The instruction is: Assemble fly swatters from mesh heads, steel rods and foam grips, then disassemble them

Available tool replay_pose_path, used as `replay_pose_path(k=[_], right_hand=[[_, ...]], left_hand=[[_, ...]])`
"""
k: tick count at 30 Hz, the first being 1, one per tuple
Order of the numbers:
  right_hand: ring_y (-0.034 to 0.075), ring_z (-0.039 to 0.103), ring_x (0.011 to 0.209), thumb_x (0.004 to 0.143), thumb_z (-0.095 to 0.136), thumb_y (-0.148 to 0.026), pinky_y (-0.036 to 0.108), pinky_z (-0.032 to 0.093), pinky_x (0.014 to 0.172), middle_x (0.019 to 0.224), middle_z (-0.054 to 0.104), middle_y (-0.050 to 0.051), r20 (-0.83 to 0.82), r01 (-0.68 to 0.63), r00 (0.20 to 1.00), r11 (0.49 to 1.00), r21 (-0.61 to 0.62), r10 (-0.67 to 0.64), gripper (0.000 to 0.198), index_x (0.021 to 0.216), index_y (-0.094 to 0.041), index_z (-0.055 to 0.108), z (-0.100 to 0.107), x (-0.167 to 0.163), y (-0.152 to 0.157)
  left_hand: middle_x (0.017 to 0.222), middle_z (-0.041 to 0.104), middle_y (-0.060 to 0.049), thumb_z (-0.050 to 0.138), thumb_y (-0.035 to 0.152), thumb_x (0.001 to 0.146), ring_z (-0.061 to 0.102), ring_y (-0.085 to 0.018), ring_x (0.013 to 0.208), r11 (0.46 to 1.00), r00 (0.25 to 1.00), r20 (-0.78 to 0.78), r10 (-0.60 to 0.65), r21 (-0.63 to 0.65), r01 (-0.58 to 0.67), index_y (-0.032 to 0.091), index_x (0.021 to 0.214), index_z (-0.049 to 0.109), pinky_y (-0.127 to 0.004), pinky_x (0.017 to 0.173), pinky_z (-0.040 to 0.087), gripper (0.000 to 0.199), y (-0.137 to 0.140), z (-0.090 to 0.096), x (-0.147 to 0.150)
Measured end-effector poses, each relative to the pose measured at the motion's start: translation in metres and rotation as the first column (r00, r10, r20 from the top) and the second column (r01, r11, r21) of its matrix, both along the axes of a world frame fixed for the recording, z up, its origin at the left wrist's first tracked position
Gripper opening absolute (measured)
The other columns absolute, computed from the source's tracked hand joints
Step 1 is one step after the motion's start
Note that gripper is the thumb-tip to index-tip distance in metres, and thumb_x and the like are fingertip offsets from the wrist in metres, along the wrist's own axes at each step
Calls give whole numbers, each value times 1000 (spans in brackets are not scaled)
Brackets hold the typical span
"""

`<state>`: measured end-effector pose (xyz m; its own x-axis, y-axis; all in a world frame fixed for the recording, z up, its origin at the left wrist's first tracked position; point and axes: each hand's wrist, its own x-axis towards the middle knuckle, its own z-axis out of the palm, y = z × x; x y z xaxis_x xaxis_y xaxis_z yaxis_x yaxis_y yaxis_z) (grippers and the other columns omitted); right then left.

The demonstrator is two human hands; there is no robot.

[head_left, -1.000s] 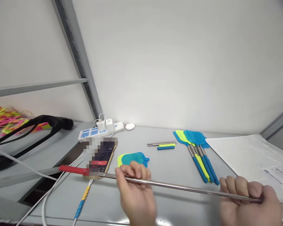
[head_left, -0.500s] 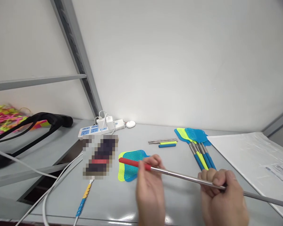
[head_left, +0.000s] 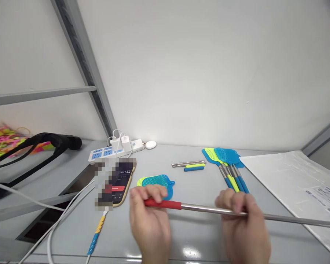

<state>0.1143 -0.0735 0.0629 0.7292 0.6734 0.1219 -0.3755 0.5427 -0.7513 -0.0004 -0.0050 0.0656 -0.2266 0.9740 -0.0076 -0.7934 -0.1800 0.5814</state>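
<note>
My left hand (head_left: 151,223) is closed around the red grip (head_left: 172,204) of a long, thin metal rod (head_left: 200,208). My right hand (head_left: 243,227) grips the bare shaft farther along, and the rod runs on past it to the right edge. Nearly level, it is held above the table. Behind my left hand lie loose blue and yellow fly swatter heads (head_left: 161,180), partly covered by my fingers. Short metal rods with a yellow grip (head_left: 195,165) and a blue grip (head_left: 194,169) lie farther back. Several fly swatters (head_left: 228,156) with blue or yellow handles are bunched behind my right hand.
On the left are a phone (head_left: 120,185) with a cable, a white power strip (head_left: 99,154) with chargers, and a black strap-like frame (head_left: 55,141). A white plastic-wrapped package (head_left: 286,176) lies at the right. A gap shows in the grey tabletop (head_left: 79,234) at left.
My left hand has moved left along the red grip to its end. The rod has become more level and sits lower at the grip end. My right hand has shifted slightly left with it.
</note>
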Motion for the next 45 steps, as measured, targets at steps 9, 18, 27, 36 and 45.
replay_pose_path(k=[9,18,27,36,45], right_hand=[[24,50,117,96,43,-36,37,45,94,113,63,8,324,-85,941,995,-47,96,35,93,-24,76,4,-29,-8],[18,62,76,90,53,-46,44,52,83,80,62,2,-273,93,957,995,-41,-101,31,80,-20,68,0,52,-25],[6,34,47,86,51,-6,18,38,48,60,25,-9,-472,70,881,978,195,31,27,67,-19,36,-12,104,-33],[9,46,58,98,38,-25,30,53,70,65,40,-4,-368,319,898,932,171,-240,33,67,-19,46,-2,62,-15],[14,55,67,88,55,-44,39,53,74,74,51,-3,-354,8,935,999,-43,-23,25,80,-21,56,-18,64,-17]], left_hand=[[57,47,4,48,40,97,48,-11,52,958,957,131,-258,-90,271,19,71,47,-28,60,48,34,-21,-7,34],[54,30,9,28,24,104,30,-5,41,1000,935,355,18,5,-21,17,74,44,-18,49,41,35,28,11,-63],[54,34,8,24,19,102,32,-5,43,993,939,333,80,61,-106,18,73,40,-20,51,42,33,43,1,-106],[56,24,8,31,23,101,27,-5,43,993,931,349,106,2,-114,19,68,35,-19,48,38,33,24,13,-51],[56,30,8,30,24,100,31,-5,44,987,947,296,126,60,-150,19,70,37,-19,52,45,32,22,17,-91]])
